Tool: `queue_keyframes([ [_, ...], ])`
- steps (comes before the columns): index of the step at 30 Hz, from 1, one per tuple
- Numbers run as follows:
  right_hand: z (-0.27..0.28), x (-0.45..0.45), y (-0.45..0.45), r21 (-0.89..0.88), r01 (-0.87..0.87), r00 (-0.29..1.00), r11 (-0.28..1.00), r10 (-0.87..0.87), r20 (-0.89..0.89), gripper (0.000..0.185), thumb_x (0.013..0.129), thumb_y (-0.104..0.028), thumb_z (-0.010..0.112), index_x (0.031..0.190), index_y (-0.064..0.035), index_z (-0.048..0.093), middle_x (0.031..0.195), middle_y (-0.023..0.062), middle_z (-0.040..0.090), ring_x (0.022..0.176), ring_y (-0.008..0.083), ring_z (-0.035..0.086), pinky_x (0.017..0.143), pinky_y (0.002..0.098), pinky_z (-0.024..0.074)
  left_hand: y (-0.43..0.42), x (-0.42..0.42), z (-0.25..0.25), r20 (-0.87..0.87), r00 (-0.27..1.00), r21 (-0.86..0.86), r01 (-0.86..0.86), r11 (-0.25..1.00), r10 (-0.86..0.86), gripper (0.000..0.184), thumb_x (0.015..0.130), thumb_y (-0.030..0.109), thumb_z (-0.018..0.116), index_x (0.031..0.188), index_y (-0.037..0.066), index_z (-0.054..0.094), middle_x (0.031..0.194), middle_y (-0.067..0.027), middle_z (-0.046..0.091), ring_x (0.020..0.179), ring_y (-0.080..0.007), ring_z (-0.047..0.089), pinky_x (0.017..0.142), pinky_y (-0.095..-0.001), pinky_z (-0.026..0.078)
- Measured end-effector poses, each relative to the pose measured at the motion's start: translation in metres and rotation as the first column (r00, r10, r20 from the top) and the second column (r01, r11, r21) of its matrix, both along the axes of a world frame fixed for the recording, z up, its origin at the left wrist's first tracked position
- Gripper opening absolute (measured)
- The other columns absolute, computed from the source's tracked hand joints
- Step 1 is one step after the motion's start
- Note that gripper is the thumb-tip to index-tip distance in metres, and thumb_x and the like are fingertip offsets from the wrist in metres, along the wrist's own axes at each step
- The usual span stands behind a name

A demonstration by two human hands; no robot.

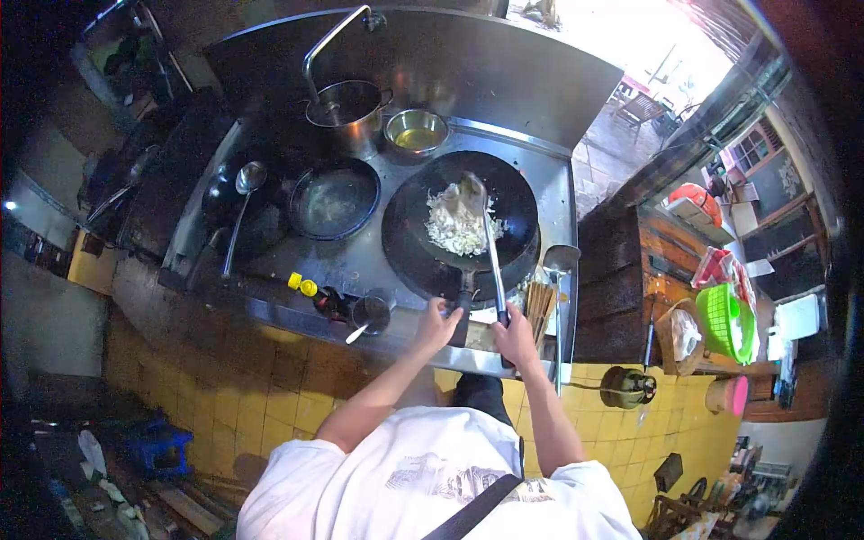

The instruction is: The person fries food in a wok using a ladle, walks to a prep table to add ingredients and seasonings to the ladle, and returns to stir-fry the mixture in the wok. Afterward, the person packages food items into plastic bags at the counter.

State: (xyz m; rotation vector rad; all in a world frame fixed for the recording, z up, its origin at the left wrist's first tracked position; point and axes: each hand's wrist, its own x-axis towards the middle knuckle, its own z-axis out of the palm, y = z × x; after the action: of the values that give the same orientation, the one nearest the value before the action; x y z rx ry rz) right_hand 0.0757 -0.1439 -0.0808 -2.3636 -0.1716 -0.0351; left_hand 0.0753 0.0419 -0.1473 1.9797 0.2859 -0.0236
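A black wok [409, 216] sits on the steel stove, with pale, finely chopped food [454, 225] heaped in its middle. My left hand [438, 326] is closed around the wok's handle [466, 292] at the near side. In my right hand [516, 340] is the dark grip of a long metal wok spatula [492, 243]. Its head rests in the wok, against the upper part of the food. Just right of my right hand stands a bundle of thin wooden sticks [540, 306], beside another long-handled spatula [562, 259].
Left of the wok are a round dark pan [335, 200] and a ladle [250, 177]. Behind stand a pot [346, 117] under a tap and a bowl of yellowish liquid [417, 131]. Yellow-capped bottles [309, 288] and a cup [371, 311] line the front edge. A green basket [727, 324] is far right.
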Motion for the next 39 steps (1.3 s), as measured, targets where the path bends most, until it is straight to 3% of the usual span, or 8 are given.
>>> queue_keyframes([
  [8,0.015,0.017,-0.035,-0.471,-0.065,0.948,0.88,-0.093,-0.304,0.064,0.079,-0.006,0.053,0.138,-0.0025,0.029,0.09,0.0266,0.061,0.089,0.0421,0.06,0.076,0.0474,0.0479,-0.008,-0.026,-0.033,-0.308,0.943,-0.16,0.077,0.984,-0.124,0.066,0.077,0.042,0.069,0.12,-0.001,0.044,0.11,-0.022,0.059,0.1,-0.0316,0.059,0.086,-0.0405,0.045],
  [14,-0.083,0.032,-0.052,-0.081,0.043,0.999,0.996,-0.044,-0.014,0.035,0.084,-0.012,0.055,0.116,-0.0015,0.043,0.072,0.0291,0.058,0.071,0.0484,0.058,0.062,0.051,0.045,-0.022,-0.013,-0.037,-0.301,0.939,-0.371,0.047,0.928,-0.168,0.035,0.078,0.038,0.068,0.084,0.004,0.061,0.071,-0.008,0.064,0.06,-0.0212,0.063,0.056,-0.0338,0.051],
  [16,-0.02,0.042,-0.071,0.161,-0.008,0.91,0.987,0.074,-0.408,0.029,0.085,-0.015,0.057,0.109,-0.0006,0.05,0.074,0.0283,0.058,0.075,0.0482,0.057,0.063,0.0477,0.046,-0.024,-0.008,-0.021,-0.396,0.891,-0.578,-0.053,0.814,-0.223,0.031,0.079,0.036,0.068,0.082,0.006,0.061,0.07,-0.0066,0.063,0.057,-0.0174,0.062,0.052,-0.0315,0.051],
  [24,0.078,-0.007,-0.06,-0.591,-0.091,0.968,0.802,-0.069,-0.243,0.044,0.085,-0.014,0.048,0.129,-0.0108,0.045,0.08,0.025,0.063,0.075,0.0378,0.065,0.065,0.0472,0.0514,-0.03,0.018,-0.021,-0.43,0.836,-0.849,-0.245,0.468,-0.342,0.02,0.084,0.027,0.061,0.082,0.007,0.063,0.075,-0.0066,0.066,0.062,-0.0167,0.064,0.055,-0.0295,0.052],
  [28,0.082,0.025,-0.081,-0.26,-0.367,0.85,0.893,0.208,-0.483,0.035,0.082,-0.013,0.053,0.116,-0.0075,0.054,0.081,0.0221,0.064,0.074,0.0346,0.065,0.06,0.0412,0.0513,-0.067,0.008,0.03,-0.561,0.809,-0.751,-0.409,0.519,-0.175,0.014,0.084,0.018,0.061,0.075,0.008,0.057,0.062,-0.0028,0.057,0.05,-0.0152,0.054,0.048,-0.0277,0.046],
  [33,0.189,-0.003,-0.117,-0.344,-0.382,0.884,0.858,0.23,-0.407,0.041,0.081,-0.017,0.06,0.121,-0.0077,0.054,0.083,0.025,0.062,0.082,0.0399,0.061,0.073,0.0438,0.0476,-0.076,-0.017,0.167,-0.499,0.677,-0.818,-0.574,0.037,-0.54,0.014,0.082,0.015,0.059,0.072,0.007,0.054,0.061,-0.0046,0.056,0.053,-0.0187,0.056,0.056,-0.0331,0.05],
  [37,0.199,-0.026,-0.104,-0.318,-0.38,0.843,0.869,0.185,-0.505,0.033,0.081,-0.016,0.06,0.112,-0.0073,0.055,0.08,0.0239,0.062,0.082,0.0402,0.061,0.073,0.046,0.048,-0.041,-0.02,0.107,-0.527,0.774,-0.837,-0.401,0.373,-0.352,0.01,0.083,0.011,0.057,0.076,0.005,0.054,0.058,-0.0051,0.053,0.053,-0.0181,0.056,0.054,-0.032,0.049],
  [39,0.19,-0.027,-0.106,-0.364,-0.33,0.868,0.871,0.129,-0.479,0.024,0.081,-0.015,0.058,0.104,-0.0069,0.054,0.078,0.0225,0.063,0.079,0.0406,0.062,0.071,0.0474,0.0495,-0.051,-0.065,0.106,-0.139,0.916,-0.82,0.107,0.563,-0.377,0.012,0.08,0.015,0.062,0.076,0.006,0.056,0.064,-0.0037,0.057,0.055,-0.0188,0.057,0.058,-0.0354,0.05],
])
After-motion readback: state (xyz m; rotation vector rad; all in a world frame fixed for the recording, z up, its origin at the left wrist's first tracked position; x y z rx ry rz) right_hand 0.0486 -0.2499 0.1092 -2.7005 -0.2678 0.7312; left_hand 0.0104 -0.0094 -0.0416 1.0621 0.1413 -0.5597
